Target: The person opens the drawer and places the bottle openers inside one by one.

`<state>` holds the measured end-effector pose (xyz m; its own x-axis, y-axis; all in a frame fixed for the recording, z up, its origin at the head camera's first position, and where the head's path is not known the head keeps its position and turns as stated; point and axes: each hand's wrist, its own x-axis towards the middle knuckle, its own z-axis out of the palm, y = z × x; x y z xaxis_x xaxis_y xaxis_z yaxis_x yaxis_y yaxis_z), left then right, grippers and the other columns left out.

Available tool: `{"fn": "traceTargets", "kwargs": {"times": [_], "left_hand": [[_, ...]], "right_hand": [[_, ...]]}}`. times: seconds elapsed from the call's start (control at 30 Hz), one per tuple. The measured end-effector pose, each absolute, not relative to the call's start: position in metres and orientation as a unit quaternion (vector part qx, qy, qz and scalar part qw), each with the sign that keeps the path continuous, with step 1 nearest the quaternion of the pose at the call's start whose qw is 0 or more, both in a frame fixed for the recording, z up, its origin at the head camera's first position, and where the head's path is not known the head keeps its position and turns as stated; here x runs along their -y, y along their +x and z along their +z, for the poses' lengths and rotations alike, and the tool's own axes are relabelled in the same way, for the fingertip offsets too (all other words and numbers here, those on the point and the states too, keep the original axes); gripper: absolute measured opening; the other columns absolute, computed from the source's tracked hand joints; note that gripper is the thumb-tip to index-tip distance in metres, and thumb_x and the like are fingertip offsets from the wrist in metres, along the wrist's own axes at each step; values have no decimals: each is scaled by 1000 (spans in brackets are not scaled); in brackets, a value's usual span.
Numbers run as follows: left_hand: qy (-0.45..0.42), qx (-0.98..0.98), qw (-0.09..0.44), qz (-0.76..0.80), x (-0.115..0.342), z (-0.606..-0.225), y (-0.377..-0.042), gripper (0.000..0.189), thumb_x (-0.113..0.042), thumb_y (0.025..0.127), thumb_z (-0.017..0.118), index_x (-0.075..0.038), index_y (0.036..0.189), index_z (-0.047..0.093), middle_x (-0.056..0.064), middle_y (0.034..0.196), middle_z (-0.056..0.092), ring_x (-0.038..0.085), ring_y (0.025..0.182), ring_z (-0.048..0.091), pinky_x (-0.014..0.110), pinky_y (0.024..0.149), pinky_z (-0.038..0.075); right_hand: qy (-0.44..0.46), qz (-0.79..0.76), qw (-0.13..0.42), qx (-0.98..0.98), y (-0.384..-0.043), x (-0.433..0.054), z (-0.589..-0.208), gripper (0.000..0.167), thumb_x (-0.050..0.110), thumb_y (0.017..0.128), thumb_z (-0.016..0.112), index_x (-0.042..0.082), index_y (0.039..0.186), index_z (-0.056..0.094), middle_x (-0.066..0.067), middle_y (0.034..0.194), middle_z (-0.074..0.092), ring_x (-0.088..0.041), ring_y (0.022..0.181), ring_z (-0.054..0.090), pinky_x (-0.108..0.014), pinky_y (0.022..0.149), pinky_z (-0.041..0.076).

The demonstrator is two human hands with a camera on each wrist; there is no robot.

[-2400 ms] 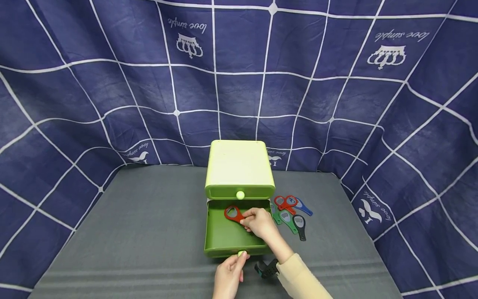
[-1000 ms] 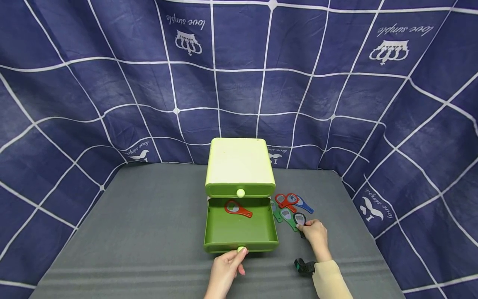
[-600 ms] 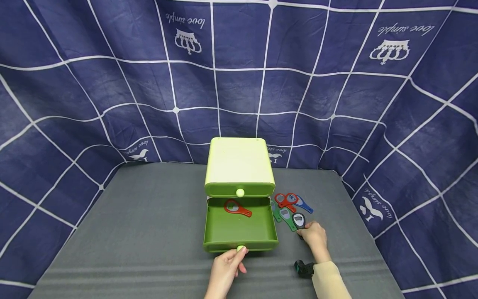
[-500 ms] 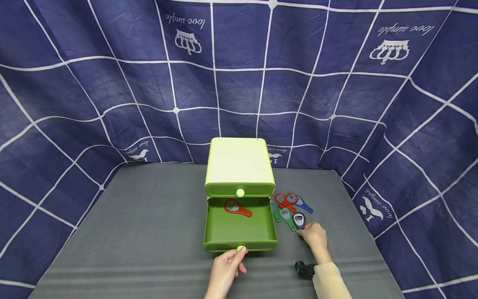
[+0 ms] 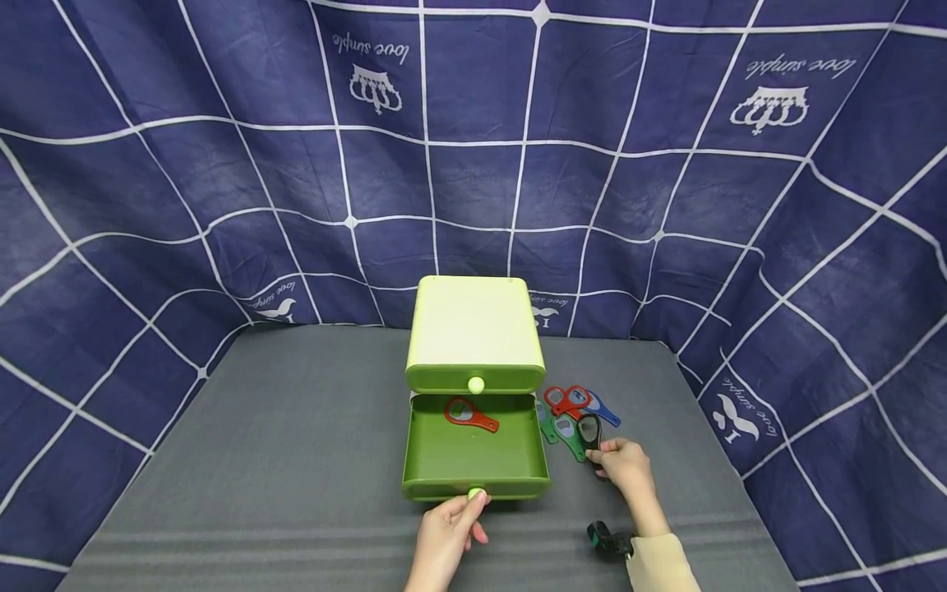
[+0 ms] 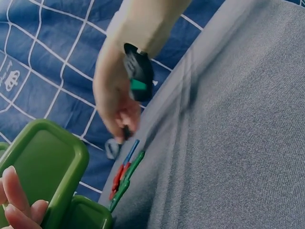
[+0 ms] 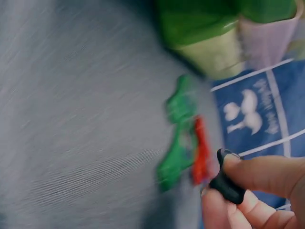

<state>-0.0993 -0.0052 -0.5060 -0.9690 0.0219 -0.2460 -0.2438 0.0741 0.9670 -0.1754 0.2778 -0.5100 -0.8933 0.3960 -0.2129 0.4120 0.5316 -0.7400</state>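
Right of the open drawer [image 5: 462, 460], we find the right hand [image 5: 627, 469] pinching the black opener [image 5: 591, 442], newly lifted off the table [image 5: 296, 460] and freed from the other openers [image 5: 567, 404], the left hand [image 5: 446, 530] gripping the knob [image 5: 473, 493].

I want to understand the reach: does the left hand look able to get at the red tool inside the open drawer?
Probably yes: the red tool lies uncovered in the open drawer, beyond the left hand. That hand pinches the drawer's knob, so it would likely need to release it.
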Motion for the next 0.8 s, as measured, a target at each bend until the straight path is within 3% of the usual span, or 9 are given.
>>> {"fn": "traceTargets", "kwargs": {"times": [0.23,0.57,0.8], "left_hand": [[-72,-731,92,673,6,-505,-100,39,-40,90,68,-4,100,76,2,56,65,4,47,42,20,50,35],[-73,-733,90,671,6,-507,-100,40,-41,90,68,-3,99,76,4,56,65,4,47,43,20,50,36],[-69,-735,89,669,5,-507,-100,39,-41,91,68,-4,101,76,4,57,66,4,47,44,20,50,38]], "right_hand": [[171,-549,5,-818,-176,-265,-466,35,11,87,73,-14,107,59,-14,86,73,-9,63,67,-33,68,59],[127,-599,25,-790,-168,-251,-429,36,11,88,73,-11,113,59,-3,84,71,-9,73,69,-33,76,59],[64,-616,27,-784,-159,-236,-413,33,6,85,74,-11,110,61,-5,82,71,-13,73,70,-28,70,58]]}}
